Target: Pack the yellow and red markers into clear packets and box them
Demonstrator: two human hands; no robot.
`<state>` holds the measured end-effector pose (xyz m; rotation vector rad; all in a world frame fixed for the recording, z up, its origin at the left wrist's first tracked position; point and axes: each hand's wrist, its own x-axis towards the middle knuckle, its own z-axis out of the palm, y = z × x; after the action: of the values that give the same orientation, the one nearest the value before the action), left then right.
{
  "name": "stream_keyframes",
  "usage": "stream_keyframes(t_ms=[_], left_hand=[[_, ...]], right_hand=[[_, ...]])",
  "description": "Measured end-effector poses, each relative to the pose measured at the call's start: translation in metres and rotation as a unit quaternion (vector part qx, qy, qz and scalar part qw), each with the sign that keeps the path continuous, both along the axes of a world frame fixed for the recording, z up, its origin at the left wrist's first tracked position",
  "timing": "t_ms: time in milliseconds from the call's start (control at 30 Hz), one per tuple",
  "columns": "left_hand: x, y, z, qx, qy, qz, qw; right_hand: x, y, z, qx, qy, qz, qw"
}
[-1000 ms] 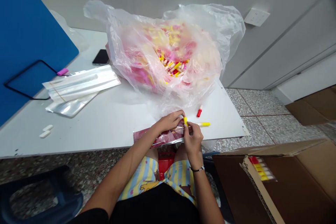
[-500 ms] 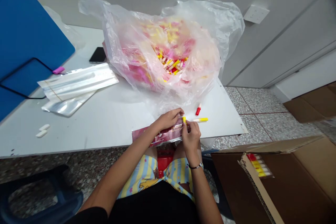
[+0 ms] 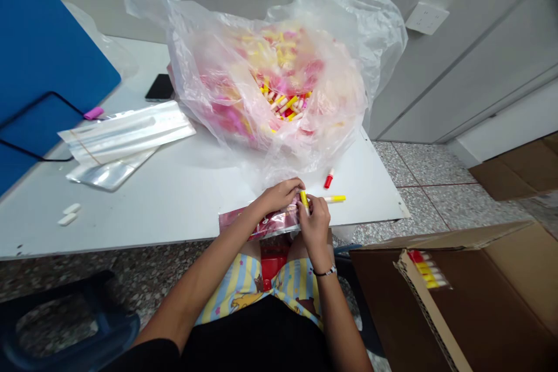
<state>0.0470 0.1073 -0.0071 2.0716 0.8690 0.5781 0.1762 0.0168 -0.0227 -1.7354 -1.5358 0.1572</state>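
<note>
A dark red printed plastic bag [image 3: 279, 222] lies along the table's front edge. My left hand [image 3: 283, 193] is closed on the bag's right end, its fingertips pinching there. My right hand [image 3: 315, 218] grips a short yellow-and-white marker [image 3: 304, 199] between thumb and fingers, tilted at the bag's end. Whether its lower tip is inside the bag is hidden. Just right of my right hand lies another yellow-and-white marker [image 3: 335, 199]. Behind it is a red-and-white marker [image 3: 328, 178].
A big translucent sack [image 3: 209, 64] of such markers fills the back of the white table [image 3: 174, 197]. Clear sleeves [image 3: 126, 139], a phone [image 3: 160, 88] and two white pieces [image 3: 67, 219] lie left. An open carton [image 3: 492, 302] with a filled packet [image 3: 429, 270] stands right.
The yellow-and-white marker in my right hand has tilted and shifted slightly left, toward my left hand. The view has moved a little; the loose markers stay put.
</note>
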Motion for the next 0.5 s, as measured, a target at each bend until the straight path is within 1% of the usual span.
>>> stream_keyframes(t_ms=[133,333,500], left_hand=[[0.0002,-0.0001,0.0008,0.003,0.005,0.002,1.0],[0.0005,-0.001,0.0053,0.015,-0.012,-0.013,1.0],[0.0006,-0.0013,0.0087,-0.002,-0.016,-0.02,1.0]], right_hand=[[-0.0006,0.0011,0.003,-0.011,0.012,-0.012,1.0],[0.001,0.0037,0.0006,0.009,0.04,-0.059,0.997],[-0.0007,0.0053,0.0022,-0.009,0.034,-0.035,0.999]])
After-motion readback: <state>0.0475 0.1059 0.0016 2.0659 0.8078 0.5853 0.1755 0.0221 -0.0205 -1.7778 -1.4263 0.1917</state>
